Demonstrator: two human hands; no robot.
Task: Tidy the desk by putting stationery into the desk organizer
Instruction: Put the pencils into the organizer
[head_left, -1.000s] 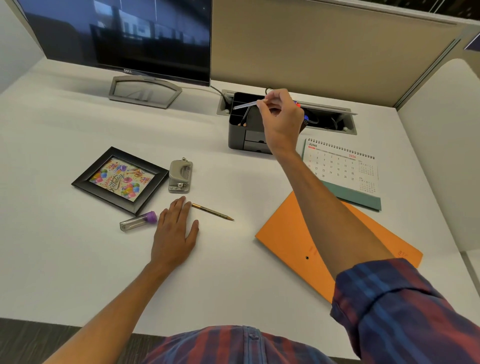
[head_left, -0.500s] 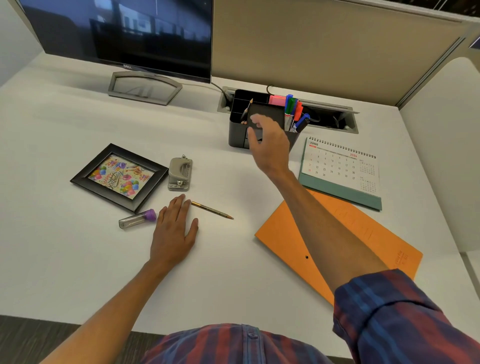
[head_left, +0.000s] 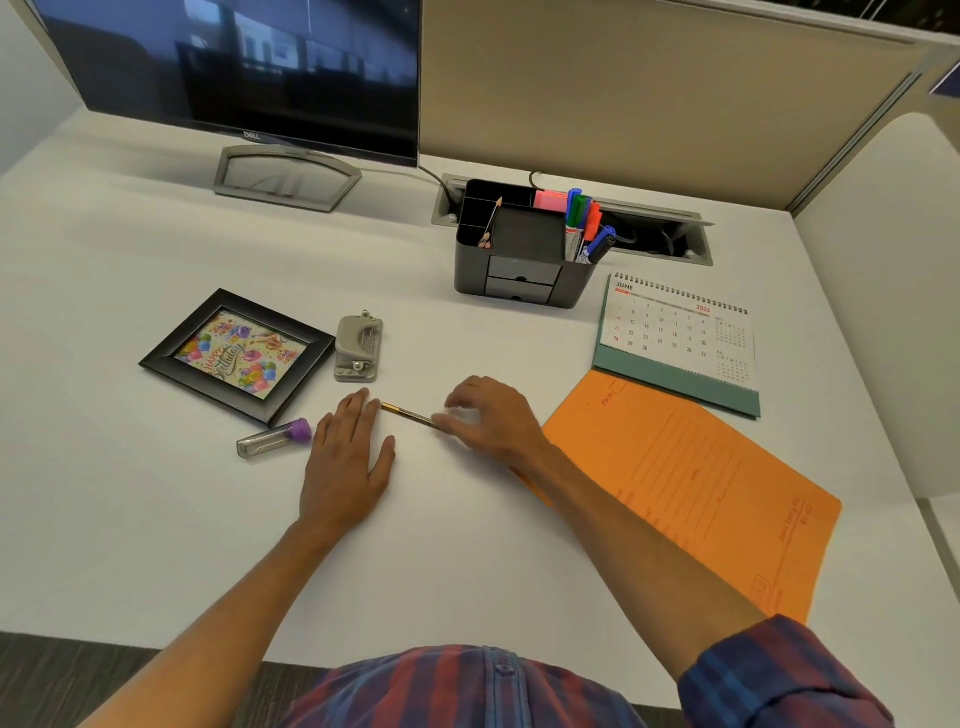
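The black desk organizer (head_left: 519, 280) stands at the back of the desk, with several markers (head_left: 584, 223), pink sticky notes and a pencil in its compartments. A gold pencil (head_left: 408, 414) lies on the white desk between my hands. My right hand (head_left: 488, 415) hovers low over the pencil's right end, fingers curled and blurred, touching or nearly touching it. My left hand (head_left: 348, 457) rests flat on the desk just left of the pencil. A clear lead tube with a purple cap (head_left: 275, 439) lies to the left of that hand. A grey hole punch (head_left: 358, 348) sits behind it.
A black picture frame (head_left: 236, 353) lies at the left. A desk calendar (head_left: 680, 338) and an orange folder (head_left: 696, 483) are on the right. A monitor (head_left: 249, 67) on its stand fills the back left, with a cable tray (head_left: 660, 234) behind the organizer.
My right hand dropped a pen into the organizer, then pulled back across the desk and came down on the gold pencil. My left hand stayed flat.
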